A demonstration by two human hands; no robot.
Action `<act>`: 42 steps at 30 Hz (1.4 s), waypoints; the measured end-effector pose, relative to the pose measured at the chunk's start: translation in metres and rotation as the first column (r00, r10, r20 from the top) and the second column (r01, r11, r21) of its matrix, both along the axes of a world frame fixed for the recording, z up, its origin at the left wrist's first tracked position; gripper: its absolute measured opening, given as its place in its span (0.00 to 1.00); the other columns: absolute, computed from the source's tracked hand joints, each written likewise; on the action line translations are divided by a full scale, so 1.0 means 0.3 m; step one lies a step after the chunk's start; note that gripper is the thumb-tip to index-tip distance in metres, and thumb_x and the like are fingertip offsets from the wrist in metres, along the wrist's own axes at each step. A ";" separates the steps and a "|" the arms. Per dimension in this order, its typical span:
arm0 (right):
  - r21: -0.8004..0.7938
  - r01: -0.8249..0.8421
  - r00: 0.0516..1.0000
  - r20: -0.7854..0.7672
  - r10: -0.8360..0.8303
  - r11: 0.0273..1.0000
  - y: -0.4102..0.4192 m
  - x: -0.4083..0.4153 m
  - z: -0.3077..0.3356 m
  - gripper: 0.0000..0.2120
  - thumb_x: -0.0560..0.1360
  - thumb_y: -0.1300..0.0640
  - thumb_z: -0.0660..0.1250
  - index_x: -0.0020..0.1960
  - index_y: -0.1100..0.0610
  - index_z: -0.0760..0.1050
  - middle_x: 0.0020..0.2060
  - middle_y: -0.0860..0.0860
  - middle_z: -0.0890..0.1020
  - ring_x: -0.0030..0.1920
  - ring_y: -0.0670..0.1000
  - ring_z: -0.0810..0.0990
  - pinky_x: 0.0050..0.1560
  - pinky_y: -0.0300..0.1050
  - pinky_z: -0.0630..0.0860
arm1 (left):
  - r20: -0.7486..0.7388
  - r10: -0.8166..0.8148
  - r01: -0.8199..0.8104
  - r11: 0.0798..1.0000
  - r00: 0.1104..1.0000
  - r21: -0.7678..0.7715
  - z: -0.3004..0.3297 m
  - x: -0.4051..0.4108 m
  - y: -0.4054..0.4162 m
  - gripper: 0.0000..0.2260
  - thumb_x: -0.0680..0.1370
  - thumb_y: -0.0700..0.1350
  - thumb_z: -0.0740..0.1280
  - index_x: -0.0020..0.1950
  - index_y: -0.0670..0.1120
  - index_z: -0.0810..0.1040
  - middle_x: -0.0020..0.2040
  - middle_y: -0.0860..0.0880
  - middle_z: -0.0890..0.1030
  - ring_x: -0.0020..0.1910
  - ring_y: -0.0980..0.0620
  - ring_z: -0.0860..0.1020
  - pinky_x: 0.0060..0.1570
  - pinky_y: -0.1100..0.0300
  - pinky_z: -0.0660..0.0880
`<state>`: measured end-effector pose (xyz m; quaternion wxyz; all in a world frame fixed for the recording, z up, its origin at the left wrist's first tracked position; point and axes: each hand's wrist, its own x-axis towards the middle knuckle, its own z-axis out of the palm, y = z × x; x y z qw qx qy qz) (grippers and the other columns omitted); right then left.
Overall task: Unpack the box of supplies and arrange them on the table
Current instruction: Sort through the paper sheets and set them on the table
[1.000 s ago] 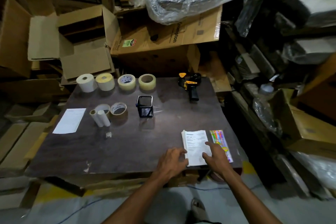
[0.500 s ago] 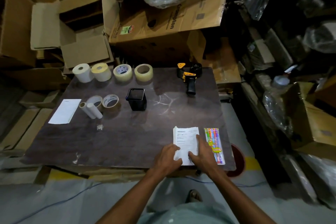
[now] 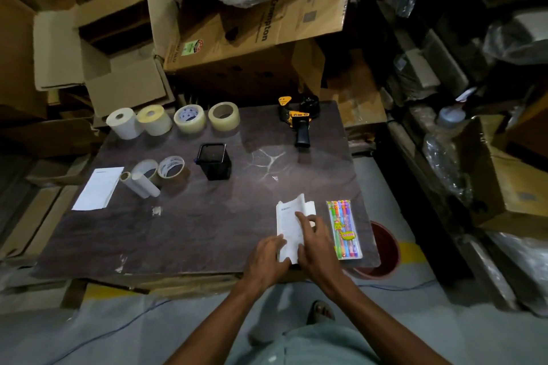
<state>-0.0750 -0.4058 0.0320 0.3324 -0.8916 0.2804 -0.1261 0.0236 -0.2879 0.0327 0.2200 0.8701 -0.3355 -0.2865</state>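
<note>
With both hands, left (image 3: 268, 258) and right (image 3: 315, 243), pressing open-palmed on the booklet (image 3: 289, 227), gripping nothing, a shove could knock the pens (image 3: 344, 230) off the tabletop (image 3: 207, 228).

A: What colour is the table (image 3: 189, 228)?

B: Dark brown, mottled, with a pale branching streak (image 3: 267, 161) near the middle.

A: The rolls at the back?

B: 1 white roll (image 3: 123, 122), 1 pale yellow roll (image 3: 154, 119), then 2 clear tapes, one (image 3: 189, 118) with blue print inside its core and one (image 3: 224, 115) with a tan core.

A: And the front ones?

B: A brown tape (image 3: 172, 169) and 2 white tubes (image 3: 141, 184), beside a white sheet (image 3: 98, 188).

A: The cup (image 3: 214, 161)?

B: Black. The dispenser (image 3: 298, 118) is yellow and black.

A: By the hands?

B: A white booklet (image 3: 289, 216) with dark print, and a pen pack (image 3: 344, 230) striped green, orange, blue, purple and pink, with a yellow and red label.
</note>
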 end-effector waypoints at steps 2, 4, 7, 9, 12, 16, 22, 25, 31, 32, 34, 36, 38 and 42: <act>-0.050 -0.034 0.999 0.001 0.034 0.998 0.015 0.009 0.008 0.40 0.68 0.51 0.70 0.76 0.52 0.57 0.63 0.56 0.69 0.58 0.56 0.73 0.57 0.52 0.76 | 0.007 0.002 -0.002 1.000 1.000 -0.007 -0.006 0.000 0.004 0.26 0.75 0.52 0.69 0.72 0.48 0.71 0.73 0.48 0.70 0.71 0.50 0.67 0.70 0.55 0.68; -0.012 -0.016 1.000 0.015 0.016 1.000 0.028 0.009 0.015 0.43 0.68 0.49 0.71 0.78 0.52 0.53 0.65 0.56 0.69 0.60 0.56 0.73 0.60 0.51 0.74 | 0.010 0.002 -0.001 1.000 1.000 -0.016 -0.004 0.000 0.007 0.26 0.75 0.52 0.70 0.72 0.48 0.71 0.72 0.48 0.70 0.71 0.49 0.68 0.69 0.55 0.69; 0.226 0.091 0.992 0.067 -0.108 0.970 0.020 -0.004 0.014 0.46 0.69 0.38 0.61 0.80 0.55 0.47 0.73 0.55 0.63 0.69 0.53 0.67 0.69 0.50 0.67 | 0.009 -0.013 0.013 1.000 1.000 -0.029 -0.010 0.002 0.010 0.25 0.75 0.53 0.69 0.71 0.48 0.72 0.72 0.49 0.71 0.70 0.49 0.68 0.69 0.53 0.69; 0.293 0.155 0.983 0.045 -0.176 0.944 0.001 -0.010 -0.003 0.47 0.64 0.48 0.63 0.79 0.55 0.49 0.75 0.54 0.62 0.72 0.53 0.64 0.72 0.54 0.65 | 0.007 -0.018 0.018 1.000 1.000 -0.021 -0.006 -0.002 0.011 0.25 0.75 0.52 0.69 0.71 0.48 0.71 0.73 0.49 0.70 0.70 0.49 0.68 0.69 0.52 0.69; 0.258 0.176 0.984 -0.075 -0.162 0.950 -0.016 -0.006 -0.008 0.48 0.63 0.58 0.66 0.79 0.56 0.49 0.74 0.56 0.64 0.73 0.57 0.63 0.74 0.52 0.61 | 0.008 -0.025 0.025 1.000 1.000 -0.012 -0.005 -0.004 0.010 0.25 0.76 0.51 0.69 0.71 0.49 0.70 0.73 0.49 0.69 0.71 0.50 0.66 0.70 0.52 0.68; 0.185 0.203 0.934 -0.331 -0.134 0.962 0.011 0.027 0.004 0.46 0.70 0.57 0.68 0.79 0.52 0.42 0.73 0.58 0.61 0.71 0.60 0.61 0.71 0.54 0.64 | 0.008 -0.027 0.027 1.000 1.000 -0.009 -0.003 -0.003 0.014 0.26 0.76 0.51 0.69 0.72 0.48 0.70 0.73 0.50 0.69 0.71 0.50 0.66 0.70 0.54 0.67; 0.419 0.383 0.924 -0.175 -0.341 0.823 -0.021 0.058 0.044 0.49 0.67 0.62 0.74 0.79 0.54 0.47 0.73 0.57 0.63 0.72 0.59 0.64 0.71 0.52 0.64 | 0.007 -0.029 0.029 0.999 1.000 -0.033 0.002 0.004 0.017 0.24 0.76 0.51 0.68 0.71 0.48 0.71 0.73 0.50 0.69 0.71 0.51 0.66 0.70 0.55 0.67; 0.506 0.388 0.918 -0.132 -0.375 0.771 -0.039 0.067 0.045 0.44 0.69 0.63 0.72 0.78 0.54 0.52 0.72 0.56 0.67 0.70 0.57 0.69 0.69 0.55 0.70 | -0.017 -0.013 0.013 0.999 1.000 -0.042 0.000 0.005 0.024 0.23 0.76 0.52 0.68 0.70 0.50 0.71 0.72 0.51 0.69 0.70 0.51 0.67 0.69 0.55 0.69; 0.659 0.321 0.935 -0.106 -0.339 0.680 -0.062 0.039 0.086 0.20 0.73 0.66 0.68 0.63 0.57 0.73 0.56 0.53 0.82 0.49 0.50 0.81 0.38 0.36 0.77 | -0.214 0.191 -0.247 0.929 0.958 -0.276 0.023 0.034 0.022 0.25 0.72 0.47 0.73 0.68 0.55 0.71 0.66 0.53 0.71 0.61 0.52 0.75 0.57 0.56 0.79; 0.692 0.302 0.938 -0.093 -0.334 0.655 -0.068 0.038 0.098 0.19 0.73 0.66 0.68 0.62 0.56 0.75 0.55 0.52 0.83 0.48 0.49 0.82 0.38 0.36 0.78 | -0.296 0.231 -0.320 0.898 0.927 -0.302 0.040 0.044 0.022 0.30 0.72 0.47 0.73 0.72 0.57 0.66 0.67 0.55 0.67 0.61 0.53 0.75 0.56 0.54 0.80; 0.771 0.251 0.946 -0.069 -0.316 0.585 -0.068 0.037 0.136 0.19 0.73 0.67 0.70 0.62 0.55 0.76 0.52 0.50 0.84 0.48 0.50 0.84 0.40 0.42 0.81 | -0.410 0.214 -0.376 0.849 0.887 -0.371 0.065 0.065 0.022 0.39 0.73 0.50 0.74 0.77 0.63 0.56 0.71 0.58 0.65 0.66 0.54 0.72 0.59 0.51 0.78; 0.836 0.198 0.954 -0.045 -0.295 0.512 -0.061 0.036 0.178 0.19 0.73 0.66 0.71 0.61 0.52 0.76 0.52 0.49 0.84 0.50 0.52 0.85 0.47 0.50 0.83 | -0.431 0.133 -0.341 0.825 0.893 -0.451 0.090 0.087 0.021 0.39 0.73 0.49 0.75 0.77 0.63 0.56 0.75 0.59 0.65 0.69 0.58 0.70 0.63 0.53 0.76; 0.865 0.148 0.957 -0.002 -0.291 0.479 -0.052 0.037 0.218 0.18 0.73 0.66 0.71 0.58 0.49 0.76 0.51 0.48 0.84 0.49 0.52 0.85 0.48 0.50 0.83 | -0.453 0.078 -0.321 0.811 0.888 -0.489 0.123 0.101 0.019 0.31 0.73 0.42 0.75 0.72 0.58 0.68 0.73 0.55 0.70 0.66 0.58 0.74 0.59 0.57 0.77; 0.787 0.130 0.962 0.049 -0.270 0.603 -0.035 0.043 0.256 0.17 0.75 0.62 0.71 0.61 0.50 0.74 0.53 0.47 0.83 0.49 0.47 0.84 0.44 0.41 0.82 | -0.590 0.084 -0.427 0.772 0.803 -0.471 0.167 0.109 0.020 0.20 0.71 0.33 0.75 0.59 0.51 0.81 0.65 0.48 0.78 0.58 0.54 0.80 0.49 0.58 0.81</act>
